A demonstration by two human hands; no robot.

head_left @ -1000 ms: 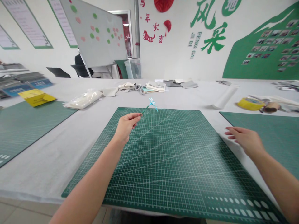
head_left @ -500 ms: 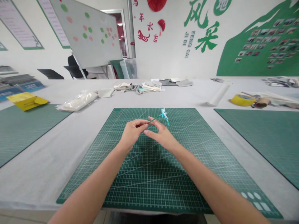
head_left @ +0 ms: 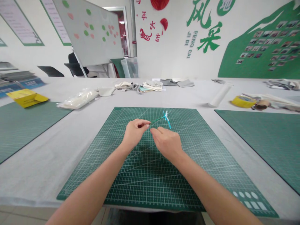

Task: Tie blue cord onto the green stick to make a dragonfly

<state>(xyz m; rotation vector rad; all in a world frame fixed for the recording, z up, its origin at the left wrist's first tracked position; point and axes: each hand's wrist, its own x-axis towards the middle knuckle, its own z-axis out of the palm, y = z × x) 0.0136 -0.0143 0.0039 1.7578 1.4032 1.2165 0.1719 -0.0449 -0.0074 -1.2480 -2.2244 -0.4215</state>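
Observation:
A craft flower with blue and white petals on a thin green stem is held over the green cutting mat. My left hand pinches the lower end of the stem between thumb and fingers, and the blossom points away to the right. Just below and to the right of the stem is my right hand, its fingers curled in and pressed together. What those fingers hold, if anything, is hidden. The two hands are close together, with a small gap between the fingertips.
More cutting mats lie on both sides of the white-covered table. Along the back are a clear plastic packet, fabric scraps, a yellow tape roll and a white roll. A yellow folded card sits at left.
My right hand has come away from the stem, moving slightly down, and its spread fingers have curled shut. My left hand keeps its pinch; the blossom has turned a little.

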